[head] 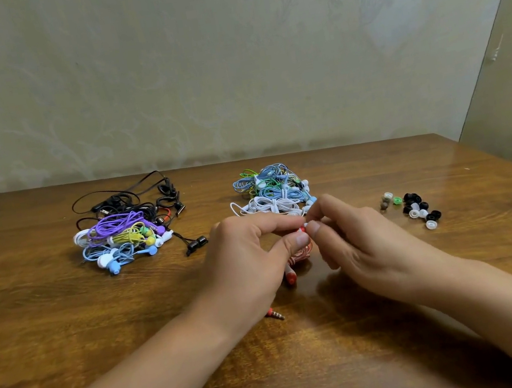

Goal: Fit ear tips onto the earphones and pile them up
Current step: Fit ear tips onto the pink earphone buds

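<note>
head view, one entry. step in hand, by judgement: fitting an ear tip onto one bud of the red-and-white earphone [297, 254], held low over the wooden surface [67, 324] at centre. left hand [245, 262]: its grip is curled round the bundled red-and-white cord, thumb and forefinger pinching the bud end. right hand [356, 241]: its grip is a fingertip pinch on a small white ear tip [305, 225], pressed against that bud; whether the tip is already seated cannot be told, the fingers cover the joint. the second red bud [290, 277] hangs below the left hand, and the jack plug [276, 315] lies on the surface beneath the wrist. next move, by judgement: push and twist the tip until its collar goes over the nozzle, then do the hanging bud, which seems to have no tip yet, then lay the set on a pile. counts: hands, two; earphone set in work, one; piles of earphones, two, the left pile [126, 231] of black, purple, yellow, white and blue sets, and the middle pile [275, 194] of blue, green and white sets just behind the hands; sets per pile too tangled to count. loose ear tips [416, 207] at right, well apart from the hands: roughly a dozen, mostly black and clear-white, one green, one or two greyish-brown.
</note>
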